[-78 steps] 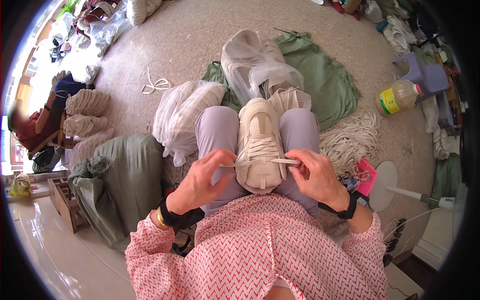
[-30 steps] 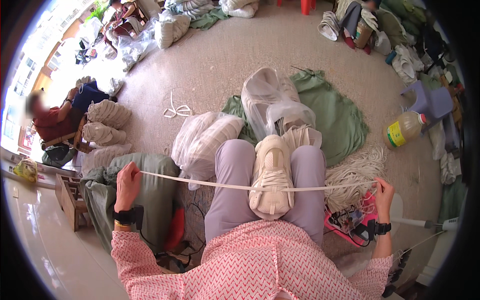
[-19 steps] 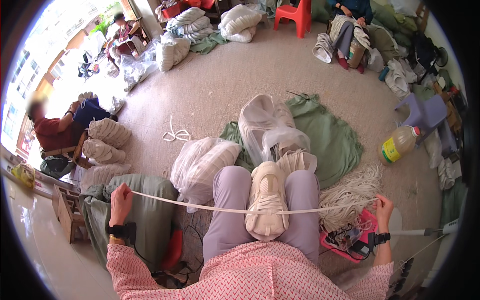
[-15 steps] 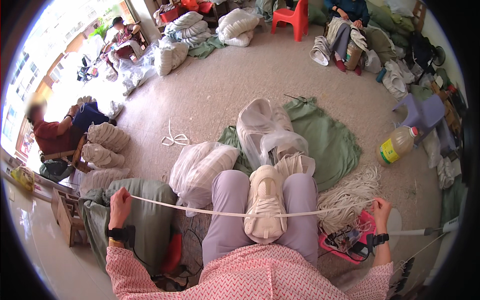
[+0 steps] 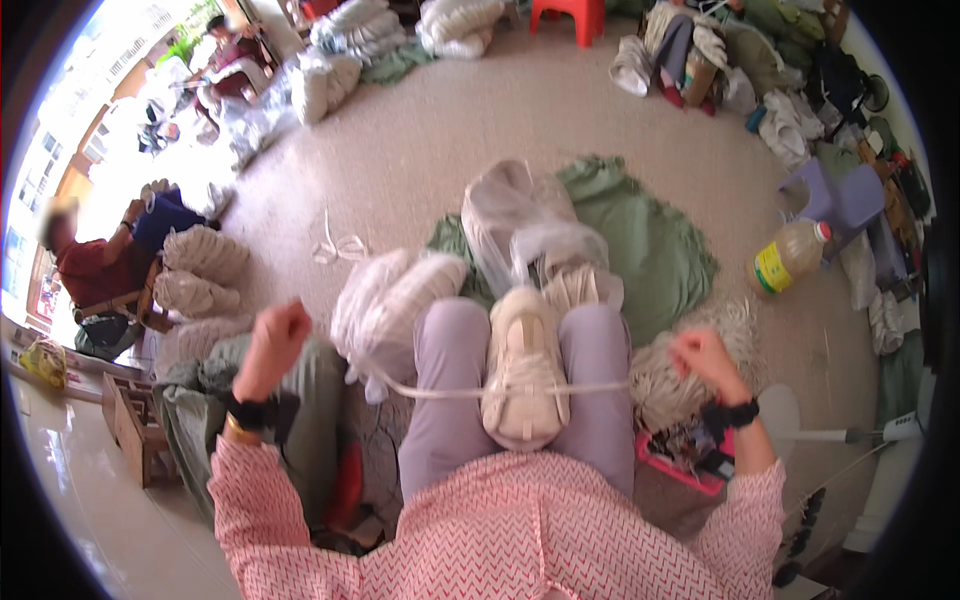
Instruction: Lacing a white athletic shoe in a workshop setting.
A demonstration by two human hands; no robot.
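Note:
A cream-white sneaker (image 5: 522,365) lies on my lap between my knees, toe pointing away. A white shoelace (image 5: 440,390) runs through it and stretches out to both sides. My left hand (image 5: 270,338) is fisted on the lace's left end, raised out to the left over a green sack. My right hand (image 5: 700,358) grips the right end, out to the right above a heap of white laces (image 5: 665,385).
Clear bags of white shoes (image 5: 395,300) and a green cloth (image 5: 640,240) lie ahead of my knees. A yellow bottle (image 5: 790,258) stands at right, a pink tray (image 5: 690,455) by my right wrist. A seated person (image 5: 95,265) is far left; a red stool (image 5: 568,12) far back.
From both hands at the shoe, I drew the lace ends wide apart. In the last half second both hands came slightly inward and upward, the lace still taut.

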